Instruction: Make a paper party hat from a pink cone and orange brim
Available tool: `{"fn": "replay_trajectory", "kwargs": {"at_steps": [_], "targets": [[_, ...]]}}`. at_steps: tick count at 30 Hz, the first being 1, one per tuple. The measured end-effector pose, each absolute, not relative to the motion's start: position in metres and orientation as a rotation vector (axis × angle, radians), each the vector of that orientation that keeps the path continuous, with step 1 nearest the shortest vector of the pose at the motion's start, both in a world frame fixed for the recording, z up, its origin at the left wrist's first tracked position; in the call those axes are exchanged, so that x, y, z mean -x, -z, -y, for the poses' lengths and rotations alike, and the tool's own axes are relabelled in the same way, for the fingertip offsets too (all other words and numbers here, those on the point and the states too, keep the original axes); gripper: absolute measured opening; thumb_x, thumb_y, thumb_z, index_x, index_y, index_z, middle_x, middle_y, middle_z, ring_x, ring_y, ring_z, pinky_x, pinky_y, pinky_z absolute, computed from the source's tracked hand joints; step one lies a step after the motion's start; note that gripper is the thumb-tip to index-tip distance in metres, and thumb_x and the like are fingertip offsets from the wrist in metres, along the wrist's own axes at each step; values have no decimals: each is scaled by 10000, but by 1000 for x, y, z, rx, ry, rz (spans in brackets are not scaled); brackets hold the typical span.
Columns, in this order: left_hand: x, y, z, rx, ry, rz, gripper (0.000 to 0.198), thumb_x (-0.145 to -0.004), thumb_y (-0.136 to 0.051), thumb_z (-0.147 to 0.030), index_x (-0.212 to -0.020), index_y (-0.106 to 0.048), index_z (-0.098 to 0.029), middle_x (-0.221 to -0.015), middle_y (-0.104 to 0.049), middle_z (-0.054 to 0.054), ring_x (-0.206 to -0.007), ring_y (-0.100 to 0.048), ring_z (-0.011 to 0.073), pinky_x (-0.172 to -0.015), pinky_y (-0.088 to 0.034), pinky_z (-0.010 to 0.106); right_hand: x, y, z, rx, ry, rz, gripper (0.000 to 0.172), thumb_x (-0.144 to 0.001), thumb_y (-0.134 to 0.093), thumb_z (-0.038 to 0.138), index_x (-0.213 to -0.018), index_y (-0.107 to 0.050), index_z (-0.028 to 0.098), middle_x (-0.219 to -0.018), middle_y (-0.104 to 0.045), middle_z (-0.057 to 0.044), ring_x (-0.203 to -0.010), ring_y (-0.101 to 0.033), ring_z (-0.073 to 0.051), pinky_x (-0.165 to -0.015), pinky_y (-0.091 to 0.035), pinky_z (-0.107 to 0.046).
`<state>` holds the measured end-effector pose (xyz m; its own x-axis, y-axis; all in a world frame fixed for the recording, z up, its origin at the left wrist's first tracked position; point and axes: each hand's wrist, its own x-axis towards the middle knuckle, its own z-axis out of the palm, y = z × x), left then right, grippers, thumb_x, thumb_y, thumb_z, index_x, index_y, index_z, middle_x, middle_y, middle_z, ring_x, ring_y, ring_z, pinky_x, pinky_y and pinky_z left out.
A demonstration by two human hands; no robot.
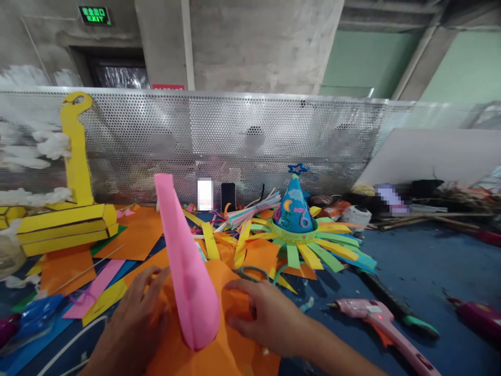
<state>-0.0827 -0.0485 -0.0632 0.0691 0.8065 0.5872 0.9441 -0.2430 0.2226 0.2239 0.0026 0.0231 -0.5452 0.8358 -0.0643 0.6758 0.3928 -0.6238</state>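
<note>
- The left hand (133,318) lies palm-down on a crumpled orange paper sheet (223,350) at the near edge of the blue table (422,271). Its fingers are loosely spread and a little bent, and the tips rest on the paper just beside the pink shape.
- The right hand (266,313) rests on the same sheet from the other side. Its fingers are stretched out and close together, pressing flat and pointing at the pink shape without pinching anything.
- Between the two hands stands a pink paper roll (188,261). It is bright and smooth, fat and rounded at the near end, and narrows as it leans up and away to a blunt, flat tip. It sits on the orange sheet; I cannot tell whether either hand touches it.
- Just past the right fingers lie scissors (254,272) with teal handles, partly under paper.
- To the right, well apart from the hands, a pink glue gun (376,318) lies on its side on the table.
- Left of the hands, loose paper strips (94,292) in pink, yellow and orange overlap.
- Further back stands a blue party hat (294,211), upright, with a star on top and a brim of yellow and green strips.
- At far left there is a yellow cardboard model (74,209).
- Two phones (228,197) lean against a perforated metal screen (242,130).
- Above it, a green exit sign (94,14) glows on the concrete wall.
</note>
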Motion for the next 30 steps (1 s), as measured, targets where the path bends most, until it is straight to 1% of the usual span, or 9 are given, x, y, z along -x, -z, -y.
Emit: {"fn": "replay_trajectory", "kwargs": {"at_steps": [2,5,8,11,14,16,21,25,30], "targets": [[80,60,52,2210,1045,1530,445,-919,-535,-188,-1355,-603,-253,-1369,-663,157,-1242,-660,323,-1020,-561,460,-224,-25,0,1303,-858,2394,540,-804,-753,371,-1334,-743,267,-1170,-788,-94,-1010,-730,-281,-868,-522,-338],[68,42,59,2420,1144,1407,493,-924,-530,-165,-1398,-590,-287,-1276,-734,130,-1142,-715,301,-978,-581,404,-223,-22,3,1293,-810,2406,500,-810,-738,360,-1303,-763,280,-1234,-787,-101,-984,-745,-288,-844,-534,-342],[60,26,61,2525,1197,1380,546,-868,-664,-322,-1411,-602,-310,-1234,-770,114,-1058,-747,343,-907,-609,416,-222,-16,4,1290,-787,2395,504,-806,-731,362,-1300,-770,267,-1225,-796,-116,-942,-757,-293,-807,-544,-341],[56,18,58,2552,1286,1480,623,-790,-757,-503,-1371,-652,-303,-1234,-773,115,-1085,-737,390,-906,-616,443,-221,-8,3,1234,-735,2377,502,-782,-746,349,-1276,-782,263,-1196,-806,-115,-977,-759,-305,-834,-544,-343],[52,12,51,2599,1244,1681,651,-749,-818,-537,-1336,-682,-289,-1218,-775,119,-1071,-741,385,-899,-624,431,-222,1,-2,1227,-704,2343,505,-746,-769,319,-1247,-787,265,-986,-816,-90,-890,-742,-279,-729,-516,-303],[51,6,44,2597,1192,1758,658,-787,-810,-504,-1386,-644,-289,-1273,-759,127,-1089,-742,373,-906,-630,428,-223,5,-7,1253,-714,2289,562,-762,-762,346,-1314,-750,245,-783,-749,-57,-768,-691,-246,-645,-464,-285],[60,-3,22,2530,1313,1734,698,-827,-775,-500,-1447,-576,-249,-1335,-727,155,-1175,-705,381,-1046,-579,494,-223,7,-11,1157,-1121,1849,769,-946,-561,651,-1558,-523,187,-653,-537,35,-564,-497,-153,-553,-371,-264],[72,13,7,2361,1614,1929,567,-843,-756,-529,-1298,-638,-212,-1262,-748,143,-1167,-699,373,-1089,-549,495,-223,5,-7,1023,-1332,1507,916,-950,-511,784,-1641,-361,201,-643,-496,60,-581,-458,-144,-559,-366,-252],[81,35,-9,1928,2353,2175,571,-803,-770,-628,-1153,-638,-198,-1139,-775,118,-1151,-708,389,-976,-616,475,-222,11,-10,1011,-1330,1504,842,-962,-554,747,-1614,-377,244,-716,-537,47,-613,-451,-147,-593,-374,-273]]}}
